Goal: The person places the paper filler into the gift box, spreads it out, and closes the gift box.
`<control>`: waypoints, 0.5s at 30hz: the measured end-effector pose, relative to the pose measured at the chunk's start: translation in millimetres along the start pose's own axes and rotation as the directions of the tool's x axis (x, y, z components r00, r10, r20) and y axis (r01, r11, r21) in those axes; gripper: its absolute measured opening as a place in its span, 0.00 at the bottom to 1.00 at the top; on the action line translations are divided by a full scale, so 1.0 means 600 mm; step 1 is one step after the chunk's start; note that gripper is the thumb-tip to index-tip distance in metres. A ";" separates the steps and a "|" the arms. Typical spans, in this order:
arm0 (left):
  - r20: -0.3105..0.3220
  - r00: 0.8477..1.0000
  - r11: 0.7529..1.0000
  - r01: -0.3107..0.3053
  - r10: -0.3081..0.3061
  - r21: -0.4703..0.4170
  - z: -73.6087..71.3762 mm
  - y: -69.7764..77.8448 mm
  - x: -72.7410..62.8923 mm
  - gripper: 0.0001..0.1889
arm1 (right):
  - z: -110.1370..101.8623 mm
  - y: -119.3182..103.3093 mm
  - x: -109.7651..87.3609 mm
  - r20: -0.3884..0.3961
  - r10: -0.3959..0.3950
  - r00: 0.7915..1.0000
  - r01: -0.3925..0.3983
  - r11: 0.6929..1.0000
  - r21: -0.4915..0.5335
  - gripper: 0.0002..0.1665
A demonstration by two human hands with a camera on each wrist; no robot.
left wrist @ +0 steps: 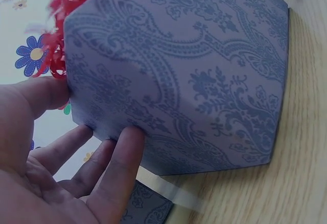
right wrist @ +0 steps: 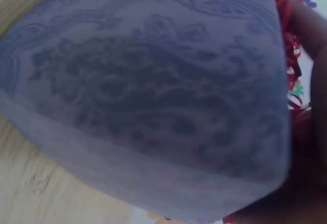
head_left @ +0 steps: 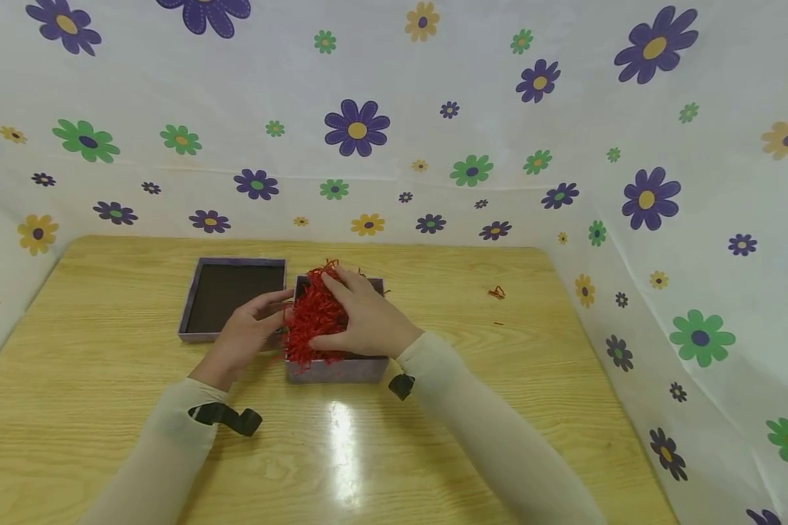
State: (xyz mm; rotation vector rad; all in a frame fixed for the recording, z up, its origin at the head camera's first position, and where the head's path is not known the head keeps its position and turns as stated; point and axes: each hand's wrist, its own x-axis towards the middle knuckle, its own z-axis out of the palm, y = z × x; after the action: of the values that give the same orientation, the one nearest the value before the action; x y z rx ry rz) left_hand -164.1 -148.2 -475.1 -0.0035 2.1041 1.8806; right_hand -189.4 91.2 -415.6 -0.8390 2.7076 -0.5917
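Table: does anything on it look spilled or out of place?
Yes. A few loose shreds lie on the table, to the right of the box; they look spilled, being apart from the red heap in it.

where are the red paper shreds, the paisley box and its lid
Red paper shreds (head_left: 311, 315), head view: middle of the visible heap
Paisley box (left wrist: 179, 76), left wrist view: patterned outer wall
Lid (head_left: 228, 293), head view: dark inside

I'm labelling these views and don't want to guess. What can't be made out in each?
Floor of the box: head view, hidden by red shreds and the right hand.
Most of the right hand: right wrist view, cut off by the right edge.
Box wall's fine pattern: right wrist view, blurred.
Scraps on the table: head view, too small.
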 end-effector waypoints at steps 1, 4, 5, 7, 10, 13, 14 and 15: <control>0.000 1.000 1.000 -0.002 0.002 -0.005 0.000 -0.001 0.001 0.33 | 0.001 0.000 0.000 -0.001 0.002 1.000 -0.002 1.000 -0.031 0.62; 0.000 1.000 1.000 -0.004 0.004 -0.004 -0.001 -0.003 0.002 0.34 | 0.003 -0.001 -0.002 -0.027 -0.008 1.000 0.005 0.992 -0.124 0.53; 0.001 1.000 1.000 -0.004 0.004 -0.004 -0.001 -0.004 0.003 0.34 | 0.003 0.000 -0.003 -0.037 -0.017 0.999 0.011 0.989 -0.147 0.50; 0.006 1.000 1.000 -0.005 0.005 -0.011 -0.002 -0.005 0.003 0.34 | 0.003 -0.001 -0.005 -0.046 -0.033 0.998 0.025 0.984 -0.175 0.45; 0.011 1.000 1.000 -0.008 0.008 -0.020 -0.003 -0.006 0.003 0.33 | 0.004 -0.001 -0.008 -0.030 -0.046 0.998 0.041 0.987 -0.154 0.40; 0.011 1.000 0.999 -0.011 0.011 -0.030 -0.003 -0.005 0.003 0.34 | 0.009 0.002 -0.005 0.006 -0.030 1.000 0.031 0.992 -0.122 0.39; 0.012 1.000 0.999 -0.011 0.011 -0.033 -0.003 -0.005 0.003 0.34 | 0.011 0.002 -0.003 0.016 -0.020 1.000 0.022 0.992 -0.122 0.38; 0.011 1.000 0.999 -0.010 0.010 -0.034 -0.003 -0.005 0.003 0.34 | 0.013 0.003 0.000 0.027 -0.010 1.000 0.013 0.992 -0.125 0.38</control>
State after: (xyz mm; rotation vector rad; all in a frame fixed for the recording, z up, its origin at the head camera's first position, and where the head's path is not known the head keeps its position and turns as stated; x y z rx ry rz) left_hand -165.6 -149.7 -478.5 0.0105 2.0683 1.9174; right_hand -187.5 89.9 -423.4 -0.8864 2.7413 -0.4135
